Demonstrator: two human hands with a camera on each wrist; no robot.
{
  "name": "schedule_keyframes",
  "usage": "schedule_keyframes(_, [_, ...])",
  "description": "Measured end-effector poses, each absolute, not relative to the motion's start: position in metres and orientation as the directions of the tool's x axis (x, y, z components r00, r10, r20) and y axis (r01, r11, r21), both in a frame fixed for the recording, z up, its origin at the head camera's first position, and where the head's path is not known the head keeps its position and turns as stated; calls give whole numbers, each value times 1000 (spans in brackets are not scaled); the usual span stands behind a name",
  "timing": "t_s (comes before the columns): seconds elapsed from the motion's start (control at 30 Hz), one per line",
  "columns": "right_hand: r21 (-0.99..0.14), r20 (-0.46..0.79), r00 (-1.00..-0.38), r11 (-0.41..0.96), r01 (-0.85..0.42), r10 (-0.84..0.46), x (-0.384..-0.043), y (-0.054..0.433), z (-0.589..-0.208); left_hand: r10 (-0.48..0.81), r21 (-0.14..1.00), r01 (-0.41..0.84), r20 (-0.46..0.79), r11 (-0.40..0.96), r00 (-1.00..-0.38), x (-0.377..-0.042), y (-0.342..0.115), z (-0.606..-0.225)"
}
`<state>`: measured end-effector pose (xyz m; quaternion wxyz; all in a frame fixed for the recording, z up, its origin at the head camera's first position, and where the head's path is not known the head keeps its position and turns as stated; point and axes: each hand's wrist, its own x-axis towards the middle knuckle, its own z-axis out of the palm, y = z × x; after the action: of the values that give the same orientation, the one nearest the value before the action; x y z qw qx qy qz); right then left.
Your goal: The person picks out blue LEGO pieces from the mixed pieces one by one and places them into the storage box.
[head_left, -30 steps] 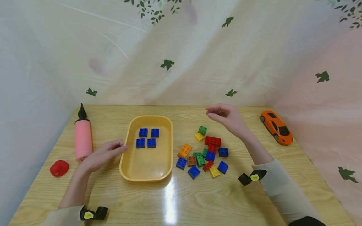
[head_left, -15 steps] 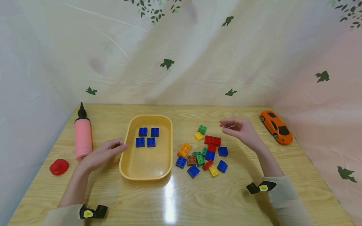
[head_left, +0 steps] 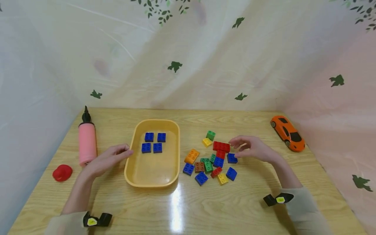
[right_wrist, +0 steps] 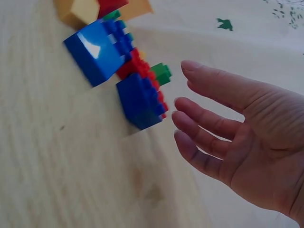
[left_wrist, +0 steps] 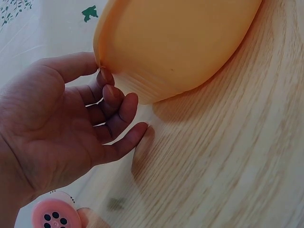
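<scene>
My left hand [head_left: 107, 160] pinches the left rim of a yellow tray [head_left: 127, 176] between thumb and forefinger; the left wrist view shows the other fingers loosely curled below the rim. Several blue toy bricks [head_left: 157, 148] stand in two rows inside the tray. Over the right side of a brick pile, my right hand [head_left: 254, 148] has its fingers apart and holds nothing. Nearest to it is a blue brick [head_left: 232, 158], also seen in the right wrist view [right_wrist: 138, 102], with a gap to the fingers there. A long red brick [head_left: 221, 146] lies just left of the fingertips.
Loose orange [head_left: 192, 156], green, brown, yellow, red and blue bricks lie right of the tray. An orange toy car [head_left: 288, 133] stands at the far right. Along the left side are a pink hand pump [head_left: 87, 143] and a red round object [head_left: 62, 173].
My right hand has come down from the back of the table, first rightward and then toward the blue brick at the pile's right edge. The left hand and tray have stayed put.
</scene>
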<state>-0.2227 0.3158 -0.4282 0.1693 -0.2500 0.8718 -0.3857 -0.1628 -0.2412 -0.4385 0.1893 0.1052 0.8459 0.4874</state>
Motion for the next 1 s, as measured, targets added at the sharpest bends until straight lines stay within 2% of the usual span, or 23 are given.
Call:
schedule_keyframes(0.33, [-757,-179,-785,593,-276,-594,-221,319,-438,363,867,-11,-221,499,-905,-162,-242,-437])
schedule_keyframes(0.63, [-698,-162,-798,639,-323,-581,-218,318,-442,366,870,0,-208,493,-907,-162,-241,-437])
schedule_keyframes(1.0, [-671,-175,-814,672,-313,-554,-214,317,-443,361,860,-5,-219,510,-906,-163,-242,-437])
